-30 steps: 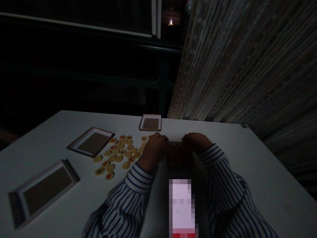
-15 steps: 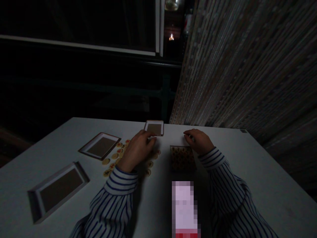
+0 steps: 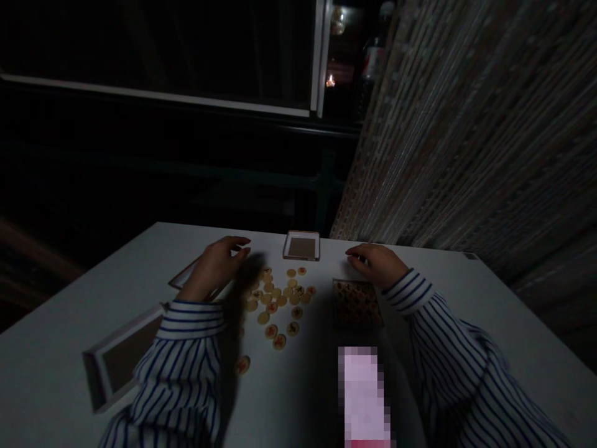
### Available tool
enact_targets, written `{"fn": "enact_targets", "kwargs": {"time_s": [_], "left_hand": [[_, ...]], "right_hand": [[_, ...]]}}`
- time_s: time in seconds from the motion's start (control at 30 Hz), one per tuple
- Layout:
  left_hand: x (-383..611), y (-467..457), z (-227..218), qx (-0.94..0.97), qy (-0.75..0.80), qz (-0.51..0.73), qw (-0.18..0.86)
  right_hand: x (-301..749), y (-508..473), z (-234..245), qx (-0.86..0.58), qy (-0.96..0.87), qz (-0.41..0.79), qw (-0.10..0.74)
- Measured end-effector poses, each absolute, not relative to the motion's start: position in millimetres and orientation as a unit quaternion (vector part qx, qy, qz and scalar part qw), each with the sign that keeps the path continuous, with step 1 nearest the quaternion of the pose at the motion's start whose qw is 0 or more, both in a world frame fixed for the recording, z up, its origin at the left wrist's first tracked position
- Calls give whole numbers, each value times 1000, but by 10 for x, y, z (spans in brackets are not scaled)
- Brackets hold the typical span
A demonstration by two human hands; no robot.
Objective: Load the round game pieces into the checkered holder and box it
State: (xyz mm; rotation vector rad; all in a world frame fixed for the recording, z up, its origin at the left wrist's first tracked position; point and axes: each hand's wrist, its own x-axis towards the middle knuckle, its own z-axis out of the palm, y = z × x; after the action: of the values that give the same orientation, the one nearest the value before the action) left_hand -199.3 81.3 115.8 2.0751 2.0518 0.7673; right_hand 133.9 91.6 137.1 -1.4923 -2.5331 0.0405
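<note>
Loose round Chinese chess pieces (image 3: 281, 301), pale wood with red or dark characters, lie scattered mid-table; some show plain faces. My left hand (image 3: 212, 269) hovers left of them, above a shallow tray (image 3: 185, 274) that it partly covers. Its thumb and fingers are apart with nothing between them. On the other side, my right hand (image 3: 379, 264) is beside and partly over a small box (image 3: 357, 303) whose top shows rows of chess pieces; I cannot tell if these are printed or real. Its fingers are loosely bent, holding nothing visible.
A second shallow tray (image 3: 301, 256) sits at the table's far edge. At the left lies a larger box part (image 3: 103, 386), partly behind my left sleeve. A blurred-out pink item (image 3: 364, 398) is near the front. A string curtain (image 3: 410, 155) hangs beyond the white table (image 3: 466, 323).
My left hand has moved left, away from above the chess pieces, uncovering many of them. My right hand stays near the box. The view has shifted slightly to the left.
</note>
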Motion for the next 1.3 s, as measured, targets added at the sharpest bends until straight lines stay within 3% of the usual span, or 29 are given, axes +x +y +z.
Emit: {"fn": "enact_targets", "kwargs": {"time_s": [0.63,1.3], "left_hand": [[-2313,931,772,732,663,157,-5],[-2168,901,586,714,694,78,50]], "right_hand": [[96,1447,1223,-427,-898,94,49],[-826,1597,687,-389,-916,81,-46]]}}
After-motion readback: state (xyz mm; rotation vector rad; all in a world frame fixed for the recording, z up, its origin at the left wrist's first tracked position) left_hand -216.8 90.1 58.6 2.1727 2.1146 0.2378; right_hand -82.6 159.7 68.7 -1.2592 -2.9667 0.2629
